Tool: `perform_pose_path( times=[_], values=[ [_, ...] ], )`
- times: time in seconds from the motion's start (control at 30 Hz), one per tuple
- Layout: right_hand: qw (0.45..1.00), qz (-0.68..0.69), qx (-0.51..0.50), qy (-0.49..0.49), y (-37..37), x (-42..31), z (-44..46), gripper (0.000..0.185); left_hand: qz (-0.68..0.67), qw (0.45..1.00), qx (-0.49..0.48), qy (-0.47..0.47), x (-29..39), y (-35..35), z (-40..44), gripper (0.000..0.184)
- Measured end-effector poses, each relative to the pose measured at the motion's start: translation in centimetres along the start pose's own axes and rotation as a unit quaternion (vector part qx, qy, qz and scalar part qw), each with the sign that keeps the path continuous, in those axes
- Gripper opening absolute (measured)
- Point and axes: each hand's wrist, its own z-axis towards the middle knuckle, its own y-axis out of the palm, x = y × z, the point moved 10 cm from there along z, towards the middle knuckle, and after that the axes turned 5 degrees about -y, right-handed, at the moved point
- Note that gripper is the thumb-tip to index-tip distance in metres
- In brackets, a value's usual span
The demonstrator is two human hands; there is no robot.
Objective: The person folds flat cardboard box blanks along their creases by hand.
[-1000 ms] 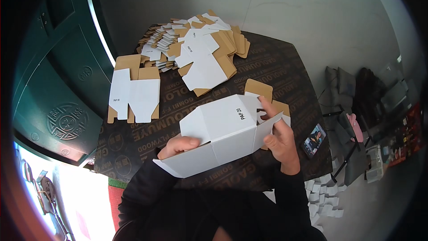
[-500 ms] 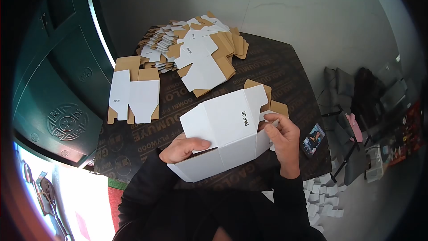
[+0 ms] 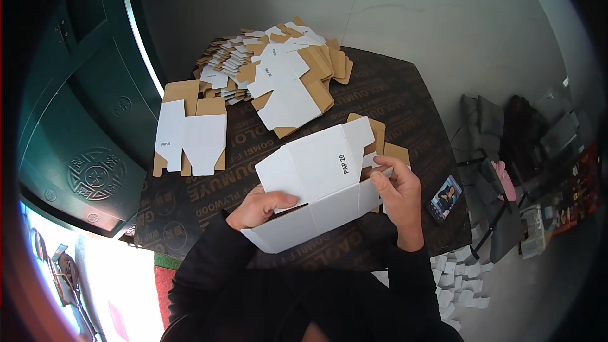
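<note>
Between my hands is a partly folded white cardboard box (image 3: 316, 164), printed "PAP 20", its brown inner side showing at the flaps. My left hand (image 3: 261, 208) grips its left end, thumb on the white panel near a slot and the other fingers hidden behind. At the right end my right hand (image 3: 399, 193) is closed on the flaps, with thumb and index finger near each other at the edge. Beneath or behind the right end, brown flaps (image 3: 396, 152) stick out; I cannot tell whether all belong to this box.
A flat box blank (image 3: 204, 130) lies at the table's left. Piled blanks (image 3: 288, 82) cover the back. A phone (image 3: 446, 199) rests near the right edge of the dark table (image 3: 386, 88). White folded pieces (image 3: 459, 285) lie on the floor, and a green door (image 3: 95, 120) stands left.
The box has shifted slightly up and left at its right end, and my right hand has moved with it. My left hand keeps nearly the same place.
</note>
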Motion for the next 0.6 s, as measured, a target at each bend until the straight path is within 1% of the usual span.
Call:
perform_pose_path(
  times=[0.03, 0.07, 0.13, 0.2, 0.23, 0.27, 0.3, 0.33, 0.37, 0.43, 0.47, 0.53, 0.6],
  values=[
    [1.0, 0.007, 0.002, -0.006, 0.1, -0.2, 0.0, 0.015, 0.039, 0.999, -0.001, 0.013, -0.3, -0.1, 0.0, 0.037],
    [1.0, 0.008, 0.001, -0.006, 0.1, -0.2, 0.2, 0.015, 0.039, 0.999, 0.0, 0.013, 0.2, 0.1, -0.2, 0.037],
    [0.993, -0.045, 0.025, -0.108, -0.5, -2.1, 0.5, 0.014, -0.058, 0.997, 0.021, -0.05, 1.4, 0.5, -1.0, 0.034],
    [0.972, -0.097, 0.049, -0.208, -0.8, -4.1, 0.2, 0.013, -0.153, 0.981, 0.042, -0.113, 1.8, 0.9, -1.6, 0.032],
    [0.979, -0.037, 0.051, -0.193, -1.1, -4.2, 0.2, 0.012, -0.153, 0.981, 0.041, -0.113, 1.6, 0.9, -1.6, 0.032],
    [0.982, 0.023, 0.052, -0.178, -1.3, -4.5, 0.1, 0.013, -0.11, 0.991, 0.039, -0.061, 2.1, 0.7, -1.4, 0.03],
    [0.982, 0.024, 0.052, -0.177, -1.6, -5.0, 0.0, 0.013, -0.065, 0.997, 0.036, -0.008, 2.6, 0.5, -1.3, 0.029],
    [0.968, 0.156, 0.0, -0.198, -1.3, -5.9, -0.1, 0.015, -0.019, 0.998, 0.032, 0.043, 3.0, 0.4, -1.4, 0.028],
    [0.933, 0.286, -0.051, -0.214, -1.0, -7.2, -0.5, 0.017, 0.027, 0.995, 0.028, 0.092, 3.5, 0.6, -1.6, 0.027],
    [0.865, 0.43, -0.113, -0.232, 0.1, -12.4, -1.4, 0.013, 0.027, 0.996, 0.027, 0.083, 3.0, 0.5, -1.8, 0.026],
    [0.864, 0.434, -0.106, -0.232, -0.3, -13.8, -1.2, 0.013, 0.024, 0.996, 0.027, 0.079, 2.7, 0.8, -1.9, 0.026],
    [0.806, 0.426, -0.234, -0.337, 0.4, -18.9, -3.1, 0.006, 0.021, 0.997, 0.027, 0.069, 2.6, 0.6, -1.8, 0.026],
    [0.812, 0.428, -0.222, -0.328, 0.1, -21.9, -4.0, 0.009, 0.017, 0.998, 0.028, 0.062, 2.5, 1.0, -1.4, 0.026]
  ],
)
